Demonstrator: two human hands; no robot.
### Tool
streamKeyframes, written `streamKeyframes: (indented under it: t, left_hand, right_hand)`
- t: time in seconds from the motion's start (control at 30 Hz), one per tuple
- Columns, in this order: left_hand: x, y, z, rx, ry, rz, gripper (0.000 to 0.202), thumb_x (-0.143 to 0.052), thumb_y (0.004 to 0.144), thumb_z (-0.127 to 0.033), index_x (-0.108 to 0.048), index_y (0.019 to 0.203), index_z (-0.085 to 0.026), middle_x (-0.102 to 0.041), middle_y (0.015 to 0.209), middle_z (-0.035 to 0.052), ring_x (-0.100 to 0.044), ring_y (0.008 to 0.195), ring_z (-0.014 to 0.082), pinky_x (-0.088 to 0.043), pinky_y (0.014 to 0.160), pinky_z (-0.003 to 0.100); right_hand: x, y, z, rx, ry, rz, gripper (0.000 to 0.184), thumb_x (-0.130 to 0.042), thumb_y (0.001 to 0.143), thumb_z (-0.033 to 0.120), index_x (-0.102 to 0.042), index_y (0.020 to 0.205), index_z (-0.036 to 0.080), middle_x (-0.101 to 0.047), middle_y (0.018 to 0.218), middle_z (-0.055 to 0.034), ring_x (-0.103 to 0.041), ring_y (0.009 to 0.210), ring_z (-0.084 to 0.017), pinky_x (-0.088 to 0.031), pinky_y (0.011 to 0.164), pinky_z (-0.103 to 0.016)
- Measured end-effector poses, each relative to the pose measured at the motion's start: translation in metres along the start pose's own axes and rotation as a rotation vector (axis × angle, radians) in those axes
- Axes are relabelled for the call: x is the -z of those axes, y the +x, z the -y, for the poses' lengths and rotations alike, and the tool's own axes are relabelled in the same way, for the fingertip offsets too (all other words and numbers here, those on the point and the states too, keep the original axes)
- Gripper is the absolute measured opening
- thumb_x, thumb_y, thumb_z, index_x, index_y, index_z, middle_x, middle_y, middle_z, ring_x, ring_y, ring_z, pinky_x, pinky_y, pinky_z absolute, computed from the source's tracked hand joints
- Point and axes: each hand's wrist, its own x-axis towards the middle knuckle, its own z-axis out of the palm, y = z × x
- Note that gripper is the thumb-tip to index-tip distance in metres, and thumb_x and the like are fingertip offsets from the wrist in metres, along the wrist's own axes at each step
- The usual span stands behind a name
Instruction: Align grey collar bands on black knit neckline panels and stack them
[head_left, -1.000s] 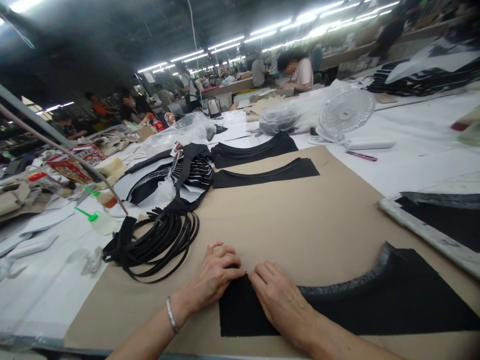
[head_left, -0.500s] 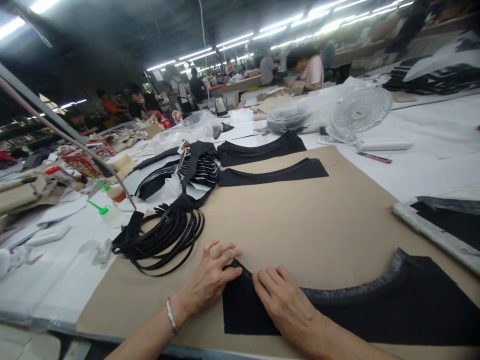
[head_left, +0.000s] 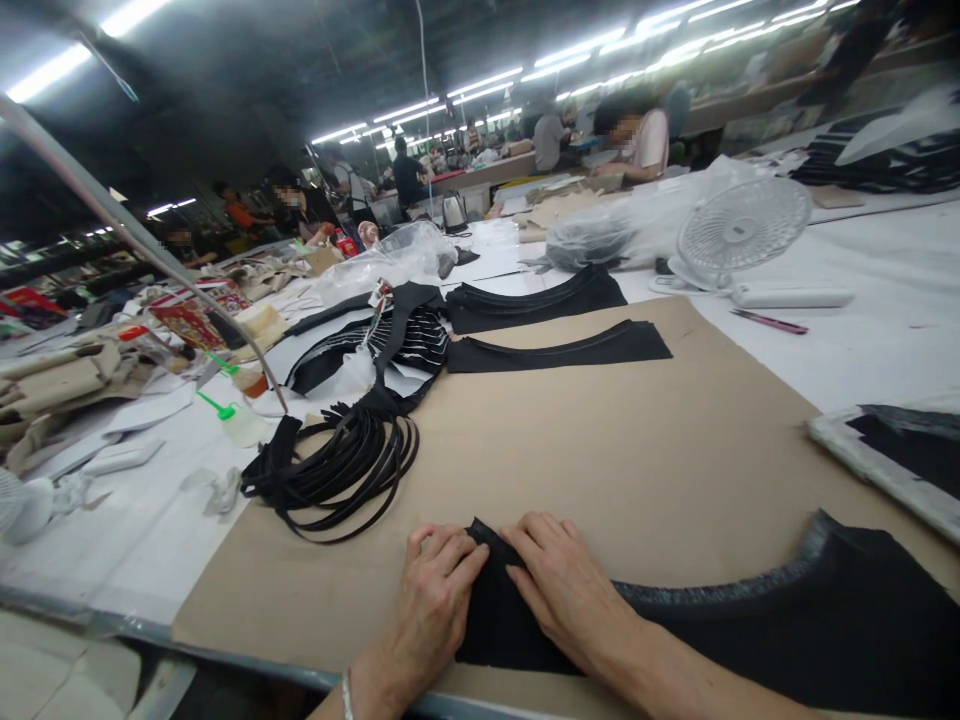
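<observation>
A curved black fabric piece point(head_left: 787, 630) with a grey glued edge lies on the brown paper sheet point(head_left: 600, 440) near the table's front. My left hand point(head_left: 435, 600) rests on the piece's left end, fingers bent and pressing at its top corner. My right hand point(head_left: 562, 585) lies flat on the fabric right beside it, fingers stretched toward that same corner. Neither hand lifts the fabric off the paper.
A coil of black strips point(head_left: 337, 465) lies left of my hands. Further back are stacked black curved pieces point(head_left: 570, 345), a striped bundle point(head_left: 375, 340), glue bottles point(head_left: 232, 420), a small white fan point(head_left: 742, 230), a pink pen point(head_left: 769, 322) and a board point(head_left: 885, 450) at right. Other people work at far tables.
The camera shifted left and forward. My left hand drew its fingers in from spread to bent at the fabric's corner, and my right hand slid closer to that corner.
</observation>
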Motion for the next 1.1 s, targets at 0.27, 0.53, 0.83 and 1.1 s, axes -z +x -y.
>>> streamKeyframes:
  t: [0.27, 0.53, 0.83, 1.1]
  left_hand:
    - [-0.003, 0.006, 0.002, 0.336, -0.132, -0.018, 0.028, -0.049, 0.087, -0.013, -0.060, 0.112, -0.021, -0.062, 0.107, 0.0065, -0.053, 0.104, 0.0227, -0.037, 0.093, 0.043]
    - [0.013, 0.032, 0.014, 0.656, -0.644, 0.178, 0.036, -0.071, 0.062, -0.017, -0.066, 0.097, -0.018, -0.063, 0.093, 0.0035, -0.053, 0.097, 0.0233, -0.039, 0.091, 0.039]
    - [0.046, 0.037, -0.007, 0.691, -0.879, 0.293, 0.026, -0.065, 0.070, -0.038, -0.059, 0.071, -0.013, -0.052, 0.064, -0.0029, -0.044, 0.066, 0.0114, -0.034, 0.063, 0.024]
    - [0.056, 0.034, -0.033, 0.703, -0.835, 0.220, 0.025, -0.061, 0.070, -0.038, -0.052, 0.067, -0.016, -0.042, 0.062, -0.0048, -0.038, 0.063, 0.0107, -0.029, 0.058, 0.023]
  right_hand:
    - [-0.003, 0.009, 0.005, -0.052, -0.013, 0.043, 0.024, -0.054, 0.083, 0.009, -0.057, 0.105, 0.018, -0.060, 0.103, -0.0075, -0.053, 0.099, -0.025, -0.038, 0.089, -0.043]
    - [0.006, 0.013, 0.002, -0.119, 0.332, 0.104, 0.033, -0.052, 0.072, 0.002, -0.057, 0.099, 0.021, -0.062, 0.091, -0.0008, -0.055, 0.089, -0.018, -0.039, 0.083, -0.032]
    - [0.041, 0.010, 0.014, -0.048, 0.475, 0.144, 0.012, -0.059, 0.080, 0.014, -0.057, 0.089, 0.021, -0.061, 0.083, 0.0023, -0.054, 0.078, -0.014, -0.040, 0.072, -0.026]
    - [0.044, 0.006, 0.032, 0.101, 0.186, -0.067, 0.003, -0.057, 0.086, 0.017, -0.057, 0.084, 0.020, -0.061, 0.085, -0.0010, -0.054, 0.080, -0.017, -0.037, 0.076, -0.031]
